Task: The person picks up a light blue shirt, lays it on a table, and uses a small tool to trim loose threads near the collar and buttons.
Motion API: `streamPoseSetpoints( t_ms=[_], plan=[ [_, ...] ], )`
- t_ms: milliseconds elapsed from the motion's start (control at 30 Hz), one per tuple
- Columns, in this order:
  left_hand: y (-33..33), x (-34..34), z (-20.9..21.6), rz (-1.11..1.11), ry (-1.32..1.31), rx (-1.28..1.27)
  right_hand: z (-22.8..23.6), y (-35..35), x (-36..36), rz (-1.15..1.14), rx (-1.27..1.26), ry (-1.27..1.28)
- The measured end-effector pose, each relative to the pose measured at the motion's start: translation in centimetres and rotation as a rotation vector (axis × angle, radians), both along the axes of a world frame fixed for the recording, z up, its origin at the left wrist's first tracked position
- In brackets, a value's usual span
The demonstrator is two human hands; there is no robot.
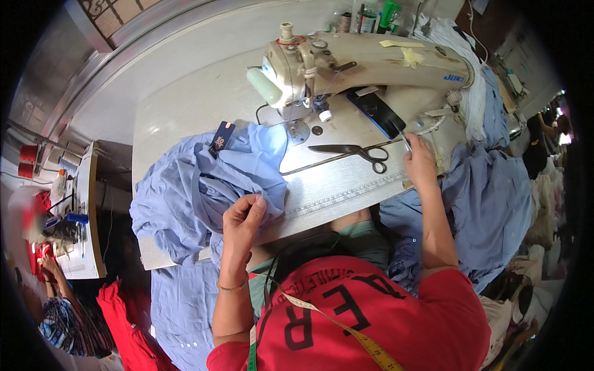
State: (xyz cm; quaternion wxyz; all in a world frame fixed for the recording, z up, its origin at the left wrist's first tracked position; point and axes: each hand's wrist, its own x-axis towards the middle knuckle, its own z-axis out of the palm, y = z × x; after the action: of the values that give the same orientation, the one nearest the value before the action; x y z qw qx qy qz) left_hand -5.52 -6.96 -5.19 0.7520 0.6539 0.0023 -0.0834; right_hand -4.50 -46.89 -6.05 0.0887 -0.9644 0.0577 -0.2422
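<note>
A light blue shirt [204,179] lies bunched on the left half of the sewing machine table, with a dark tag [222,135] on it. One part of the shirt reaches under the lit needle area of the sewing machine [365,62]. My left hand [244,216] is closed at the shirt's near edge, thumb and fingers pinching the cloth. Farther right, my right hand [421,161] is closed around a thin, shiny metal tool [406,142], whose kind I cannot make out. That tool points toward a dark phone [377,112]. Black-handled scissors [359,153] lie between my hands.
More blue garments [486,207] hang over the table's right side and my lap. A yellow tape measure [346,328] drapes down my red shirt. Bottles [368,20] stand behind the machine. Another person's hands [49,266] are at a second table on the left.
</note>
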Motion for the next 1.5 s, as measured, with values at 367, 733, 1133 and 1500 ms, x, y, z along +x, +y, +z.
streamPoseSetpoints(
  t_ms=[367, 733, 1133, 1500],
  plan=[
    [1.6, 1.0, 0.3, -0.165, 0.101, -0.131, 3.2, 8.1, -2.7, 0.582, 1.556, 0.397],
    [1.7, 1.2, 1.6, -0.204, 0.197, -0.086, 4.2, 17.9, -0.3, 0.821, 1.127, 0.839],
    [1.7, 1.3, 1.0, -0.179, 0.192, -0.046, 5.3, 20.3, 0.0, 0.749, 0.396, 0.280],
    [1.7, 1.3, 0.3, -0.169, 0.175, -0.025, 5.1, 20.3, 0.2, 0.764, 0.245, 0.194]
  ],
)
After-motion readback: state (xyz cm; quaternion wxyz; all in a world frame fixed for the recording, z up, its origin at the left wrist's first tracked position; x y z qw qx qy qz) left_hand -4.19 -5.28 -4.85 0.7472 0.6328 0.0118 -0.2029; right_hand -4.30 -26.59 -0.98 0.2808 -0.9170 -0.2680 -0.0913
